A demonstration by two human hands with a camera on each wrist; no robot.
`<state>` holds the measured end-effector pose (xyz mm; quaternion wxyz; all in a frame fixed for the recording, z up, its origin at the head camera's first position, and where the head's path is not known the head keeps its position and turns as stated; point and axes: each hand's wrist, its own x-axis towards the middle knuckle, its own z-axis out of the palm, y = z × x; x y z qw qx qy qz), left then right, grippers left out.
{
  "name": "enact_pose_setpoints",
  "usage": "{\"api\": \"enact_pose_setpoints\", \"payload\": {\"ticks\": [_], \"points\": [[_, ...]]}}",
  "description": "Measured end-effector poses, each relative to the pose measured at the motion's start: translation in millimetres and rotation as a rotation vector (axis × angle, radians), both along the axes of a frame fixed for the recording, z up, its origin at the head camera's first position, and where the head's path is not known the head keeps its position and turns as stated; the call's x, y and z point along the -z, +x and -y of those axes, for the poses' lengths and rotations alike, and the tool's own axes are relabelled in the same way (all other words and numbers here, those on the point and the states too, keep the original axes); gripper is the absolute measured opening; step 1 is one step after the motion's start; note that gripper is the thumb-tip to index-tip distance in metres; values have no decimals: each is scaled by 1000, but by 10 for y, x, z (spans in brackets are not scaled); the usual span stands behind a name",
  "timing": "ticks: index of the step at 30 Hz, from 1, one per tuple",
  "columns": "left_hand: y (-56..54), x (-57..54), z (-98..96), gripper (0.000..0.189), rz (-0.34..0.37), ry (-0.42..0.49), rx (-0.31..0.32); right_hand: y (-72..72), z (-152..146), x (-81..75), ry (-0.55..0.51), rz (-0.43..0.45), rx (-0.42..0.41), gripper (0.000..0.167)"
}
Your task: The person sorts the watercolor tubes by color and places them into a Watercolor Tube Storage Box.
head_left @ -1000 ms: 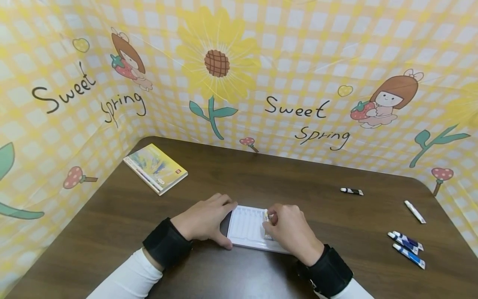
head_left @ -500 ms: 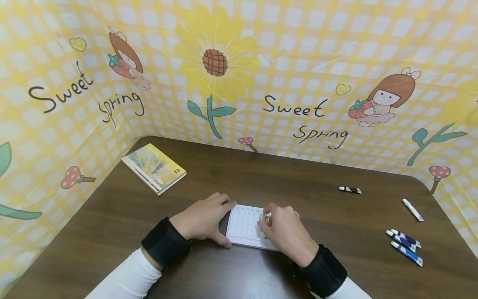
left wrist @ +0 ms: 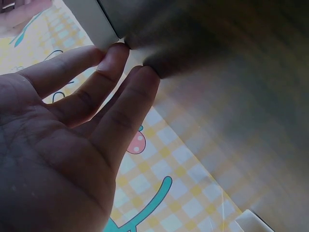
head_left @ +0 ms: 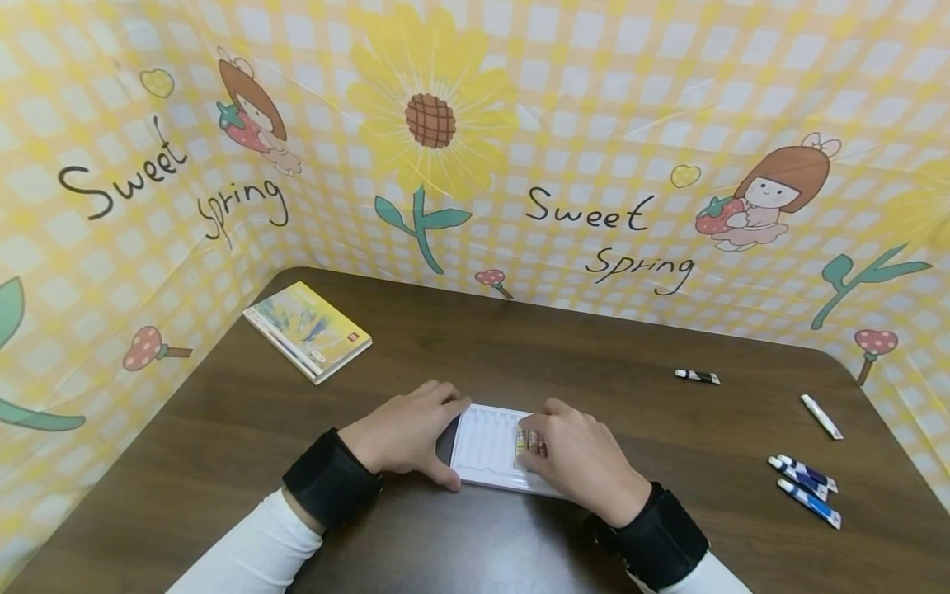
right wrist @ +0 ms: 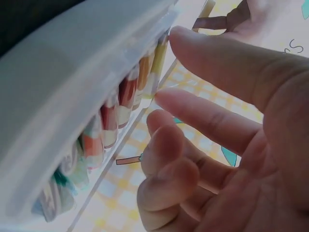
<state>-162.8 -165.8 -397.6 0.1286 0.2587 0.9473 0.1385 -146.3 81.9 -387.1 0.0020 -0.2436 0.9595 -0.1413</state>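
Note:
A white slotted plastic tray (head_left: 482, 445) lies on the table in front of me. My left hand (head_left: 401, 433) holds its left end, thumb at the near corner and fingers at the far one; fingertips meet its edge in the left wrist view. Over the tray's right part, my right hand (head_left: 575, 450) has thumb and index finger at the two ends of a yellow paint tube (right wrist: 157, 67), the remaining fingers curled. Beside that tube, the right wrist view shows a row of orange, red and green paint tubes (right wrist: 110, 121) in the tray. From above, the hand hides most of them.
At the back left lies a yellow-covered book (head_left: 312, 330). A black tube (head_left: 696, 377) and a white tube (head_left: 821, 417) are on the right, with blue and purple tubes (head_left: 809, 502) nearer me. A yellow checked cloth (head_left: 564, 148) walls the table's far and left sides.
My right hand has shifted slightly left, then back right, and its fingers have spread along the yellow tube. More of the tube row now shows beneath it. The left hand stays at the tray.

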Motion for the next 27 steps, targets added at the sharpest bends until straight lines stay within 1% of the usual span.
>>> {"api": "enact_pose_setpoints", "payload": {"ticks": [8, 16, 27], "points": [[1, -6, -2, 102, -14, 3, 8, 13, 18, 5, 43, -23, -8, 30], [0, 2, 2, 102, -19, 8, 10, 12, 43, 20, 52, -32, -18, 21], [3, -4, -5, 102, -12, 10, 9, -6, 42, 45, 67, -6, -25, 18]]}}
